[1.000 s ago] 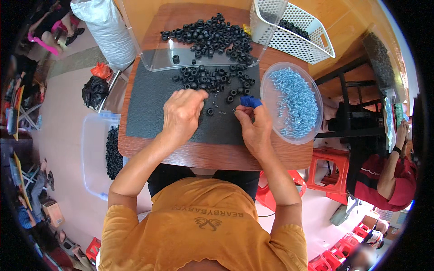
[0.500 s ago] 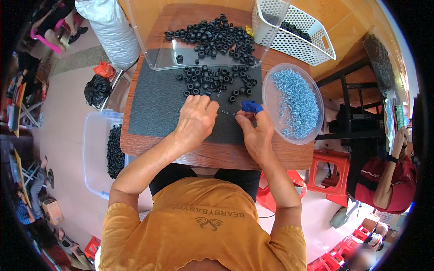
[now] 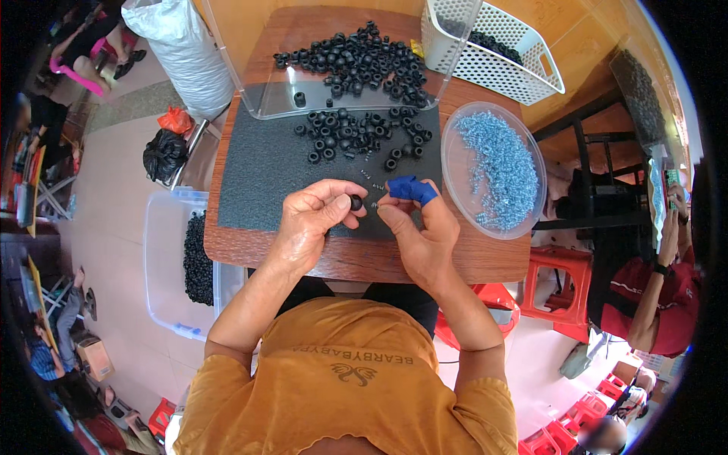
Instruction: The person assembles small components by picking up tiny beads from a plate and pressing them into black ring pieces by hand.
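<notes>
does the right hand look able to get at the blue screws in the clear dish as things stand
Probably yes. The right hand sits just left of the clear dish, whose open top leaves the blue screws uncovered, and nothing lies between them. Its fingertips do pinch a small screw against the black ring in the left hand.

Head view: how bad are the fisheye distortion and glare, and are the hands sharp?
Head view: strong fisheye, the table edges bow and the corners go black; soft glare on the clear tray; left hand and right hand sharp, evenly lit.

Bowl (image 3: 453, 163) right of mat (image 3: 258, 178)
</notes>
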`<move>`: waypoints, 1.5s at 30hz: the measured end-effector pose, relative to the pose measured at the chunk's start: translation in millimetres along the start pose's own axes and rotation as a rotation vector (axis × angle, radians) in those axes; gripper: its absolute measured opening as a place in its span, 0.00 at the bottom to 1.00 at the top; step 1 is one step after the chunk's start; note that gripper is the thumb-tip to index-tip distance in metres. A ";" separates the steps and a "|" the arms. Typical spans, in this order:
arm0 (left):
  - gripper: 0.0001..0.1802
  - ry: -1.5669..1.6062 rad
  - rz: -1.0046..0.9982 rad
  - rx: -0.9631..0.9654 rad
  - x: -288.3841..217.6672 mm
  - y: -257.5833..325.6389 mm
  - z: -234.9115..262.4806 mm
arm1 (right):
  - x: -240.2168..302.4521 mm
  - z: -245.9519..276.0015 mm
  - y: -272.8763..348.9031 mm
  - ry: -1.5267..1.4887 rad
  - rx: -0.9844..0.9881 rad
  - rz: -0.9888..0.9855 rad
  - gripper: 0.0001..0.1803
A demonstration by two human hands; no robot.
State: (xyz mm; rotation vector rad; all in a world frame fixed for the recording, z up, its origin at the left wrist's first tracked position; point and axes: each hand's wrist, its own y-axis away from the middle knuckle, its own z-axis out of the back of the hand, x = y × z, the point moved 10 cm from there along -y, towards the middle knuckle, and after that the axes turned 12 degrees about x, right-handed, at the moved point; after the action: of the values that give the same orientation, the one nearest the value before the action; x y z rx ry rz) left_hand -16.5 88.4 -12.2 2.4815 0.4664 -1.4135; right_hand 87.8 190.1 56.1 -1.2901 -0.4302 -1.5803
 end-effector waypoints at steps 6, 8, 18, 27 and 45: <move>0.11 -0.278 -0.133 -0.013 -13.6 4.3 -10.5 | 1.8 1.3 2.7 0.004 0.023 -0.019 0.14; 0.12 -0.457 -0.212 -0.008 -23.7 9.5 -12.4 | 5.6 -5.4 0.8 0.014 0.035 -0.004 0.13; 0.15 -0.931 -0.403 -0.022 -47.6 22.8 -39.7 | -5.6 -11.9 4.7 -0.074 0.059 -0.090 0.13; 0.12 -0.014 -0.142 -0.004 10.2 20.2 -23.2 | -46.3 -28.6 20.2 -0.567 0.115 -0.471 0.09; 0.12 0.236 -0.129 -0.067 16.5 18.7 0.5 | -32.8 -42.3 3.1 -0.466 0.172 -0.413 0.08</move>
State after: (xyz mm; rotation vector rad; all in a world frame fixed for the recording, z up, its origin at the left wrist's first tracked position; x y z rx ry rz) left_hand -1.7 73.5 -25.8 2.6158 0.7198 -1.1303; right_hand 65.8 171.5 10.9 -1.4978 -1.1611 -1.5175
